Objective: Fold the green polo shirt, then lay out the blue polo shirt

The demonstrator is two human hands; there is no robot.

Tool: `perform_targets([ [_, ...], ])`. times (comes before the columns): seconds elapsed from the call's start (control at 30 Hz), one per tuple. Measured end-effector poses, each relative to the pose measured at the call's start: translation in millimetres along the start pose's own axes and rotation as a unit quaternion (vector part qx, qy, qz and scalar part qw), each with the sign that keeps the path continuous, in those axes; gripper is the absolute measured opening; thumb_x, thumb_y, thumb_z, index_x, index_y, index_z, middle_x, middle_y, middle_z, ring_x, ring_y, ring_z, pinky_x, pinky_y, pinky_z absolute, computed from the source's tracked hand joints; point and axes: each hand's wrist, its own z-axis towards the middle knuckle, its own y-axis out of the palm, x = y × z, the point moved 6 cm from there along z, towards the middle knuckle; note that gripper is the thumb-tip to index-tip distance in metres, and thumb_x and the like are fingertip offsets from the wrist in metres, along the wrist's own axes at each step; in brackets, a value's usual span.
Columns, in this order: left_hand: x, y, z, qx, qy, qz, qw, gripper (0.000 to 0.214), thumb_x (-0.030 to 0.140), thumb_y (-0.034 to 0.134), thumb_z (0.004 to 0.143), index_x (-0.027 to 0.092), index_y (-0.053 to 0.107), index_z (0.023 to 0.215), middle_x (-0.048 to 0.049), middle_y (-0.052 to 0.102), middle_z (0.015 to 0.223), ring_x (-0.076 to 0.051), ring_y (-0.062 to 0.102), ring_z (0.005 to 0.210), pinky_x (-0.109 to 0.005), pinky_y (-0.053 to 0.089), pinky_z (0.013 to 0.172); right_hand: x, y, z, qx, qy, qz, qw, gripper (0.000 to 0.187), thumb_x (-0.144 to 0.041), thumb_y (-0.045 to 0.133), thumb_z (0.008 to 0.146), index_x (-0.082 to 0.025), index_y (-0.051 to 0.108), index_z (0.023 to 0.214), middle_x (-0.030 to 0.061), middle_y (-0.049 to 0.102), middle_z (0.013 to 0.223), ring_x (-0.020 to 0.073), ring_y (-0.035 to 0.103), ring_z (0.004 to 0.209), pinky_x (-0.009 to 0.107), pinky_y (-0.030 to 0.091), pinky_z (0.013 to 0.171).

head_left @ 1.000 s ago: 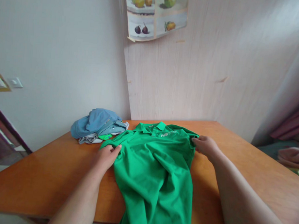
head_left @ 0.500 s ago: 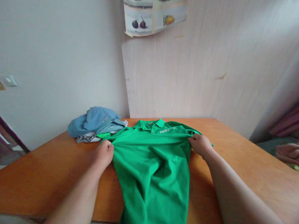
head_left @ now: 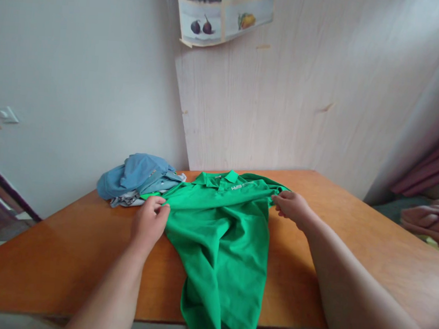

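Note:
A green polo shirt [head_left: 218,234] lies front up on the orange wooden table [head_left: 348,258], collar toward the wall, with a small white logo on the chest. Its lower part hangs over the near table edge. My left hand [head_left: 149,223] pinches the shirt's left shoulder edge with closed fingers. My right hand [head_left: 290,208] grips the cloth at the right shoulder, fingers curled on it. Both forearms reach in from below.
A heap of blue and grey clothes [head_left: 136,178] sits at the table's back left, touching the green shirt. A fruit poster [head_left: 222,12] hangs on the wooden wall panel. Pink cloth [head_left: 426,221] lies off to the right beyond the table.
Both hands have drawn the shoulders inward, so the shirt is narrower across. The view has tilted down slightly and the hem hangs further over the near edge.

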Motion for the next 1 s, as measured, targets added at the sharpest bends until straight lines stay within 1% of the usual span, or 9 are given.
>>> perform_targets([
  [0.07, 15, 15.6, -9, -0.12, 0.047, -0.065, 0.99, 0.029, 0.045, 0.051, 0.088, 0.02, 0.065, 0.093, -0.0005, 0.064, 0.075, -0.018, 0.059, 0.069, -0.026, 0.041, 0.062, -2, 9, -9, -0.103, -0.002, -0.051, 0.993, 0.033, -0.044, 0.073, 0.077, -0.019, 0.057, 0.063, 0.0014, 0.058, 0.049, 0.0117, 0.05, 0.039, 0.023, 0.035, 0.037],
  [0.17, 33, 36.0, -28, -0.303, 0.06, -0.112, 0.944, 0.032, 0.044, 0.053, 0.087, 0.018, 0.069, 0.098, 0.0041, 0.053, 0.062, -0.015, 0.049, 0.058, -0.025, 0.035, 0.054, -4, 29, -28, -0.28, -0.045, -0.146, 0.948, 0.039, -0.054, 0.076, 0.072, -0.02, 0.059, 0.063, -0.0004, 0.056, 0.046, 0.0114, 0.048, 0.04, 0.024, 0.036, 0.04],
  [0.23, 40, 40.6, -39, -0.378, 0.05, -0.125, 0.916, 0.035, 0.04, 0.056, 0.084, 0.017, 0.069, 0.108, 0.0057, 0.049, 0.061, -0.014, 0.047, 0.056, -0.024, 0.033, 0.053, -7, 38, -36, -0.328, -0.089, -0.172, 0.925, 0.039, -0.055, 0.076, 0.07, -0.021, 0.059, 0.064, -0.0015, 0.056, 0.048, 0.0115, 0.05, 0.043, 0.024, 0.037, 0.043],
  [0.3, 46, 38.8, -45, -0.411, 0.062, -0.14, 0.899, 0.035, 0.034, 0.058, 0.081, 0.017, 0.069, 0.11, 0.0034, 0.055, 0.07, -0.015, 0.053, 0.064, -0.025, 0.039, 0.059, -8, 43, -35, -0.324, -0.119, -0.174, 0.922, 0.038, -0.053, 0.074, 0.072, -0.021, 0.057, 0.063, -0.0017, 0.056, 0.05, 0.0122, 0.051, 0.045, 0.024, 0.037, 0.045],
  [0.47, 54, 32.8, -45, -0.365, 0.145, -0.091, 0.915, 0.04, 0.02, 0.065, 0.071, 0.023, 0.072, 0.11, -0.004, 0.064, 0.111, -0.022, 0.059, 0.105, -0.032, 0.045, 0.093, -3, 34, -7, -0.142, -0.143, -0.176, 0.963, 0.031, -0.045, 0.06, 0.082, -0.023, 0.048, 0.064, -0.0011, 0.055, 0.054, 0.0146, 0.055, 0.05, 0.026, 0.036, 0.048],
  [0.63, 45, 41.6, -35, -0.276, 0.191, -0.038, 0.941, 0.012, 0.02, 0.059, 0.081, 0.021, 0.071, 0.084, -0.0031, 0.066, 0.09, -0.02, 0.061, 0.092, -0.03, 0.045, 0.084, 7, 24, 12, 0.007, -0.165, -0.209, 0.964, 0.028, -0.039, 0.054, 0.086, -0.023, 0.049, 0.064, 0.0009, 0.059, 0.06, 0.017, 0.057, 0.057, 0.028, 0.034, 0.053],
  [0.87, 40, 29.2, -23, -0.182, 0.161, -0.09, 0.966, 0.008, 0.021, 0.056, 0.084, 0.02, 0.064, 0.083, -0.0025, 0.066, 0.088, -0.019, 0.062, 0.086, -0.03, 0.048, 0.08, -1, 14, 5, 0.085, -0.162, -0.203, 0.962, 0.026, -0.048, 0.06, 0.083, -0.022, 0.062, 0.084, 0.0024, 0.064, 0.07, 0.0191, 0.059, 0.065, 0.029, 0.036, 0.057],
  [0.93, 54, 25.2, -31, -0.206, 0.169, -0.123, 0.956, 0.011, 0.02, 0.06, 0.08, 0.021, 0.066, 0.09, -0.0026, 0.068, 0.095, -0.02, 0.062, 0.094, -0.032, 0.048, 0.088, -12, 13, -2, 0.072, -0.182, -0.177, 0.965, 0.028, -0.049, 0.058, 0.084, -0.022, 0.059, 0.077, 0.001, 0.06, 0.066, 0.0177, 0.055, 0.063, 0.029, 0.035, 0.056],
  [1.0, 72, 25.4, -45, -0.278, 0.191, -0.147, 0.93, 0.027, 0.018, 0.064, 0.076, 0.024, 0.067, 0.102, -0.0028, 0.067, 0.108, -0.022, 0.06, 0.107, -0.034, 0.045, 0.099, -24, 18, -12, 0.021, -0.205, -0.146, 0.967, 0.031, -0.05, 0.054, 0.085, -0.023, 0.056, 0.071, -0.0009, 0.055, 0.061, 0.0159, 0.051, 0.059, 0.028, 0.034, 0.054],
])
